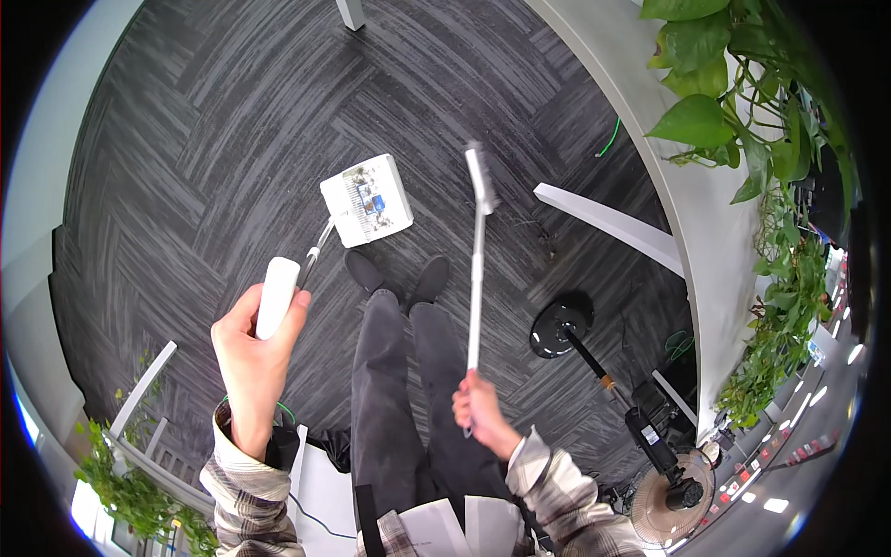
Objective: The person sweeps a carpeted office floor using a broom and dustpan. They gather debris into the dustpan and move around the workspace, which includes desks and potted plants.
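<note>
My left hand is closed around the white handle of a long-handled dustpan. The white pan, low by the dark shoes, holds grey debris and blue scraps. My right hand grips the pale shaft of a broom. The broom's angled head with short bristles lies to the right of the pan, apart from it, and looks slightly blurred. Small debris shows on the dark carpet right of the broom head.
A white desk leg juts in from the right beneath a curved desk edge with trailing plants. A standing fan with a round black base stands at lower right. A white cabinet is by the left forearm.
</note>
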`<state>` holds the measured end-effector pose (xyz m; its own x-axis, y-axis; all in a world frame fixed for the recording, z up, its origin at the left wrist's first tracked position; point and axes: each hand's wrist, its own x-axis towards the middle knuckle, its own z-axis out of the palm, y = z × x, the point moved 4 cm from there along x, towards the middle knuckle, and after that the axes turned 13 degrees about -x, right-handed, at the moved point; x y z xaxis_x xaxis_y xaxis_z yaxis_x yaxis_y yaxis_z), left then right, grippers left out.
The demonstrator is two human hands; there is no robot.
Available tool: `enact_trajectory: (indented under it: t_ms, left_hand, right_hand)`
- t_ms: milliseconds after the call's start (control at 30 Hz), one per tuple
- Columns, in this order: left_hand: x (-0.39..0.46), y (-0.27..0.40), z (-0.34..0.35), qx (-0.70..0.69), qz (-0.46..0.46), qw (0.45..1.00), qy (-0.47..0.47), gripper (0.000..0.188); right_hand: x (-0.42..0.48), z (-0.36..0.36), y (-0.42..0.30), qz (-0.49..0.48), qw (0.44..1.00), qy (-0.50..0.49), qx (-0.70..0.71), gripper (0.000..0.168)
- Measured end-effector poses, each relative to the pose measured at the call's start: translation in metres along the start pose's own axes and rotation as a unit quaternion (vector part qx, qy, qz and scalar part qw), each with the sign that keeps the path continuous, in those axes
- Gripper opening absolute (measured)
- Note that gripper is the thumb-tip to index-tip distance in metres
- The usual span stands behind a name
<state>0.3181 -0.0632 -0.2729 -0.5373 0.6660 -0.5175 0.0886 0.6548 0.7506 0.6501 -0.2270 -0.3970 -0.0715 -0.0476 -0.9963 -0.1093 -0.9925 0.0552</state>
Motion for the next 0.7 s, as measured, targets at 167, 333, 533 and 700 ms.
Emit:
enact_trajectory:
  t_ms: [167, 333, 533, 700]
  left_hand:
    - [0.000, 0.000, 0.001, 0.013, 0.000, 1.000, -0.002, 0.020]
    - [0.002, 0.007, 0.006, 0.015, -0.011, 1.000, -0.012, 0.023]
    - [0.005, 0.003, 0.004, 0.033, 0.032, 0.999, -0.026, 0.020]
    - [0.003, 0.005, 0.007, 0.024, 0.044, 0.998, -0.024, 0.020]
  right_hand:
    - [-0.057, 0.007, -0.011, 0.036, 0.987, -0.132, 0.085, 0.036]
    - [-0.073, -0.027, -0.011, 0.008, 0.998, -0.061, 0.016, 0.038]
    - [-0.041, -0.062, -0.029, -0.046, 0.986, 0.115, -0.108, 0.039]
    - [-0.003, -0.036, -0.003, -0.025, 0.995, 0.056, -0.080, 0.039]
